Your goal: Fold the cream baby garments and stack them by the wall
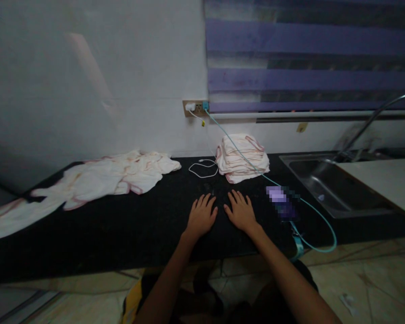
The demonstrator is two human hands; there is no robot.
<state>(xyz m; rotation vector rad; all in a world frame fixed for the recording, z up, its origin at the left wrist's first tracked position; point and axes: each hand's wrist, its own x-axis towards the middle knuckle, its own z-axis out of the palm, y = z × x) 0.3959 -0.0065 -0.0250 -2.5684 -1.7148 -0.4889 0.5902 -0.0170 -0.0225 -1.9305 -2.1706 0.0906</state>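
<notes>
My left hand (201, 216) lies flat, palm down, on the black countertop (128, 225), fingers spread, holding nothing. My right hand (240, 211) rests flat beside it, a small gap between them, also holding nothing. Behind my hands stands a folded stack of white cloths with pink edging (242, 157). A heap of unfolded white cloths with pink trim (97, 182) sprawls over the left part of the counter. A blurred purple object (281, 201) lies just right of my right hand.
A wall socket (195, 108) holds a white charger and a teal plug. A white cable (204, 167) coils on the counter; a teal cable (319, 225) loops past its front edge. A steel sink (327, 184) with a curved tap (374, 119) sits at right.
</notes>
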